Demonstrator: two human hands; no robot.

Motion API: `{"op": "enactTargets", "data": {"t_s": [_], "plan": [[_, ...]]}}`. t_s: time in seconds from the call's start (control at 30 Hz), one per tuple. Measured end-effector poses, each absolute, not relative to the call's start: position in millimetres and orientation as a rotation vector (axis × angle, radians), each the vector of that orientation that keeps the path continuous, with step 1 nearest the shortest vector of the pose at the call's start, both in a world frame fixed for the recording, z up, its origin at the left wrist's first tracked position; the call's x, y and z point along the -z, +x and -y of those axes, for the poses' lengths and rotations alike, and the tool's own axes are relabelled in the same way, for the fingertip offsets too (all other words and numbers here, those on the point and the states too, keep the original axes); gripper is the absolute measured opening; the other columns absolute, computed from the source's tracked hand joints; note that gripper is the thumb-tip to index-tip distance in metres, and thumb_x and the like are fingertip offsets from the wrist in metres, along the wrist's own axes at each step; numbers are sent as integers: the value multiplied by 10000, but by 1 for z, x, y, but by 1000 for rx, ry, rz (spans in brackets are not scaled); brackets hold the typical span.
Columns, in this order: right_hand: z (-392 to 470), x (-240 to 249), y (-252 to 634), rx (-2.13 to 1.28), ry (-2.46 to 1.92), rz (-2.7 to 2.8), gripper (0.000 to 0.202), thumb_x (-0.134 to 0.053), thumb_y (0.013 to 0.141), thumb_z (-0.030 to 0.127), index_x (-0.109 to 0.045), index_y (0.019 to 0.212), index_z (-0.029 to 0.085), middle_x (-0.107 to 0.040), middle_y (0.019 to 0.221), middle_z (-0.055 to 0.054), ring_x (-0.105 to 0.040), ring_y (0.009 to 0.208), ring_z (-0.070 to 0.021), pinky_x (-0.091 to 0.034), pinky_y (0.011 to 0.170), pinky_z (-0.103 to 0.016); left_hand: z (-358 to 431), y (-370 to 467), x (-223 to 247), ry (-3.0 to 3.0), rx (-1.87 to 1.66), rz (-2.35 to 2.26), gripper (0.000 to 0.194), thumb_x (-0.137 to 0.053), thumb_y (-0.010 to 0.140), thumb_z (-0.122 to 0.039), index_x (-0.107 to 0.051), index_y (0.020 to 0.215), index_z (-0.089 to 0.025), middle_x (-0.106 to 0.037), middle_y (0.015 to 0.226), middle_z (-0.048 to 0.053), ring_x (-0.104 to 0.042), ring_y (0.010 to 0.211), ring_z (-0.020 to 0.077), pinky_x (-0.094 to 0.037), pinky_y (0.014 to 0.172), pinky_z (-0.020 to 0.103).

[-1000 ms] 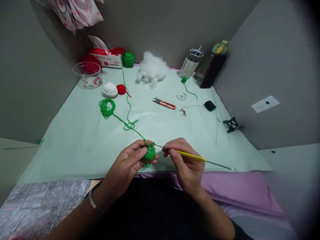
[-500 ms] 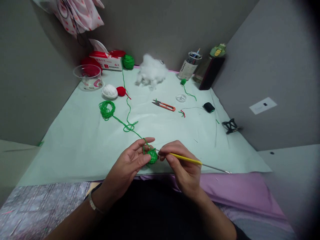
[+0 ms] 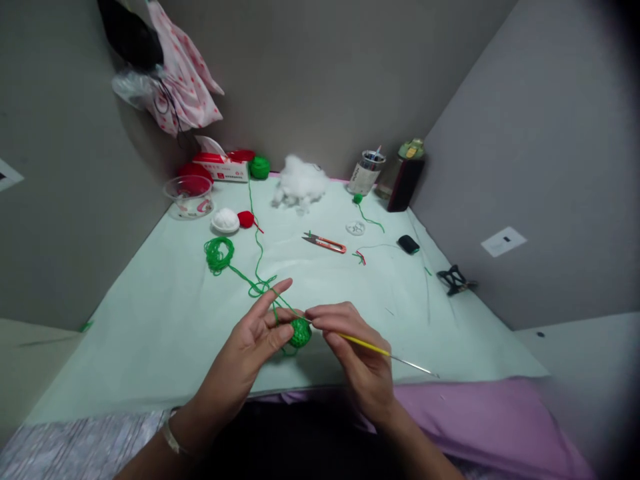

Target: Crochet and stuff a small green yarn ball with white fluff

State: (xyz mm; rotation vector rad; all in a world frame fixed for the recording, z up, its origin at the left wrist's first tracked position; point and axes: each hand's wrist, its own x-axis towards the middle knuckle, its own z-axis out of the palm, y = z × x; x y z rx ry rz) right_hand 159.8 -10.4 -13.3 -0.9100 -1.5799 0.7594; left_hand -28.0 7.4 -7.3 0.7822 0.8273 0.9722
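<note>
Near the table's front edge, my left hand (image 3: 253, 340) pinches a small green crocheted ball (image 3: 301, 333) between thumb and fingers, its index finger raised with green yarn running over it. My right hand (image 3: 357, 353) is closed on a crochet hook with a yellow grip (image 3: 367, 344); the hook's front end meets the top of the green ball, and its metal rear end points down to the right. Loose yarn leads from my left hand to a tangle (image 3: 261, 287) and a coiled green bundle (image 3: 219, 255) farther left.
Orange-handled snips (image 3: 325, 243) lie mid-table. Behind are white stuffing (image 3: 301, 181), a tissue box (image 3: 225, 168), a clear tub (image 3: 189, 200), a pen can (image 3: 367, 173) and a bottle (image 3: 394, 177). A white ball (image 3: 226, 220), black case (image 3: 409, 245) and black clip (image 3: 455, 281) sit around.
The view has tilted upward, so the table's things sit lower in the picture. My left index finger is raised higher, and the hook's rear end points down more steeply.
</note>
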Motion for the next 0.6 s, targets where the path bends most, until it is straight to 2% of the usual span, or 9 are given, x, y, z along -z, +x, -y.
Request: {"op": "enactTargets", "data": {"t_s": [0.07,0.17,0.27,0.33,0.47,0.6], "plan": [[6,13,158,-760,-899,1589,285,-575,1025,158,-768,1174,306,-794,1130,-66,-711,1076,-236,-567,911,-427,-8,-26,7,794,-985,-840,649,-760,922,-370,-522,1520,-287,-727,1138,60,-660,1077,214,-465,997,339],[1,12,155,-739,-885,1569,278,-578,1023,153,-771,1158,301,-796,1108,-58,-715,1054,-222,-566,892,-397,-9,-24,8,836,-1031,-859,604,-754,922,-386,-549,1480,-279,-686,1168,64,-672,1038,212,-522,925,326],[0,11,153,-712,-877,1550,275,-573,1024,149,-771,1142,297,-793,1083,-55,-718,1028,-214,-567,873,-381,-11,-22,7,869,-1072,-873,764,-875,800,-318,-528,1480,-295,-656,1124,39,-684,977,200,-555,847,301],[0,12,152,-719,-860,1555,283,-569,1023,145,-765,1158,298,-788,1086,-57,-716,1037,-212,-570,883,-380,-12,-21,5,886,-1081,-900,872,-915,744,-264,-491,1506,-293,-659,1089,27,-681,979,189,-550,874,289],[1,14,152,-745,-836,1563,294,-580,1016,137,-766,1171,304,-777,1112,-61,-714,1043,-208,-577,887,-374,-13,-20,-2,881,-1071,-905,941,-914,745,-271,-431,1552,-245,-661,999,22,-670,954,184,-544,876,291],[1,18,153,-740,-821,1550,311,-584,1010,127,-776,1168,314,-774,1115,-63,-721,1006,-201,-591,851,-359,-8,-18,-9,780,-983,-797,888,-864,807,-323,-425,1573,-226,-661,963,27,-680,779,169,-542,738,301]]}}
